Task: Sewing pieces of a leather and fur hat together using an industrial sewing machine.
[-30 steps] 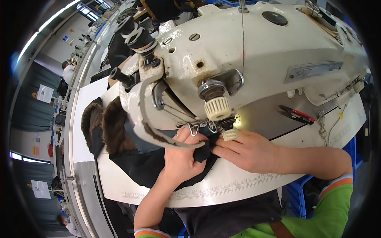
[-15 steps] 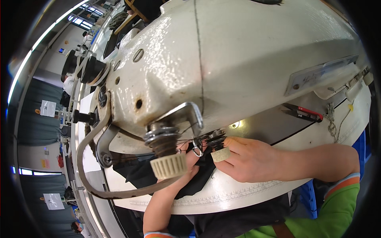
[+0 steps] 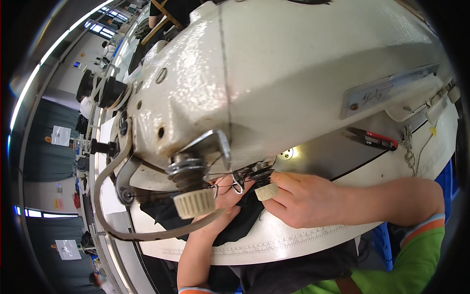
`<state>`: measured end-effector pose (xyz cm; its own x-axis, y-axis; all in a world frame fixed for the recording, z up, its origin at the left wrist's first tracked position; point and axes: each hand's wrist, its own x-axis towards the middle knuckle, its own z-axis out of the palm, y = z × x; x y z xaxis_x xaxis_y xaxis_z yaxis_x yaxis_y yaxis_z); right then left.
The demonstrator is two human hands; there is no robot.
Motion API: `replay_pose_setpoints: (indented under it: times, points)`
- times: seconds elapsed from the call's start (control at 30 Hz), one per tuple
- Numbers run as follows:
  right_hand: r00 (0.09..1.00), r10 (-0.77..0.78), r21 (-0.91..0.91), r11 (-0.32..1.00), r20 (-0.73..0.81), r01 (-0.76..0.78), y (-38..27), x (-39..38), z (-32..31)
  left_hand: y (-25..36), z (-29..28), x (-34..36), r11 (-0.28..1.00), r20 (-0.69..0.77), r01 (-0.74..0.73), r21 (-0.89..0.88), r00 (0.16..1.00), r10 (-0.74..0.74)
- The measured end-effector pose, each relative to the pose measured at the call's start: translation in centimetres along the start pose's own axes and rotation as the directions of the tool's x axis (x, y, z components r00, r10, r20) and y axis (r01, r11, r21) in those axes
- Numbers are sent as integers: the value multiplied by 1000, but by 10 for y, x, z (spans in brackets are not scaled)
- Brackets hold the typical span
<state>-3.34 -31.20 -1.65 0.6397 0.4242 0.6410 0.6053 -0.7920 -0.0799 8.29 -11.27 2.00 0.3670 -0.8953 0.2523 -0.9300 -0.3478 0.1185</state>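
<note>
A white sewing machine head (image 3: 293,63) fills the upper middle, with a cream tension knob (image 3: 194,203) and a smaller ribbed knob (image 3: 266,191) in front of my hands. Beneath it, black cloth (image 3: 240,228) lies bunched on the white tabletop. My left hand (image 3: 223,210) is closed on this cloth, its fingertips partly hidden by thread guides and the tension parts. Close beside it, my right hand (image 3: 299,200) has curled fingers at the cloth's right edge; the smaller knob covers their tips. Dark threads run across in front of my fingers.
Red-and-black thread snips (image 3: 373,139) lie right of the machine bed, beside a knotted cord (image 3: 408,147). A printed ruler scale (image 3: 293,238) follows the table's near edge. A curved metal guard (image 3: 147,235) juts out at the left. Other workstations stand far left.
The machine head sits slightly farther left in the picture. My left hand has shifted a little, showing more of its back; my right hand stays almost in place with curled fingers.
</note>
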Motion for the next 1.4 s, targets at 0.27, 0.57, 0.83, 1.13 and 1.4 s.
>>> replay_pose_setpoints:
  times: [0.27, 0.57, 0.83, 1.13, 1.4]
  points:
    - [997, -48, 8, 999, 58, 48, -2, -1, -8, -3, 12, -5, 994, -166, -106, 27, 980, 109]
    - [991, -83, 2, 997, 106, 83, -6, -3, -10, 3, 7, -9, 994, -99, -113, 10, 989, 113]
    - [985, 143, 283, 953, -97, -110, -5, 0, -4, 9, 7, -16, 995, 9, 99, -32, 995, -99]
    - [959, 276, -119, 956, 61, -268, 14, 3, -5, 3, 3, -24, 984, 116, 165, -64, 981, -157]
    - [954, 219, -189, 965, 206, -181, 12, 1, -13, 11, 4, -15, 987, 88, 148, -60, 986, -142]
